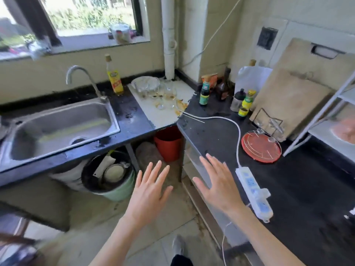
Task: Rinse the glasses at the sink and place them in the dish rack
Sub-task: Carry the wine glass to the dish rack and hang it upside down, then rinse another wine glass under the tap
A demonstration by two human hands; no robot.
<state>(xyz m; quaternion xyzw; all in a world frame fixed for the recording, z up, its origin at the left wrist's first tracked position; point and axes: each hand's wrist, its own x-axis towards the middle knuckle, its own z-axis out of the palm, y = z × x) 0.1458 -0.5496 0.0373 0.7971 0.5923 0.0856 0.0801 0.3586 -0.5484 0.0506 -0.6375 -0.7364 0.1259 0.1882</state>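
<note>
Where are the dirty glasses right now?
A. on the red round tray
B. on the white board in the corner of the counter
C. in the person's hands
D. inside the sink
B: the glasses stand on the white board in the corner, the sink holds none, and the left hand and right hand are spread open and hold nothing.

The sink [57, 127] sits in the table [132, 120] at the left, with the tap [82, 77] behind it. The glasses [165, 93] stand on the table in the far corner, to the right of the sink. The dish rack [261, 144] lies on the right part, before the cutting boards [292, 100]. A power strip [253, 191] lies near the front edge. Buckets [167, 143] stand under the table.
</note>
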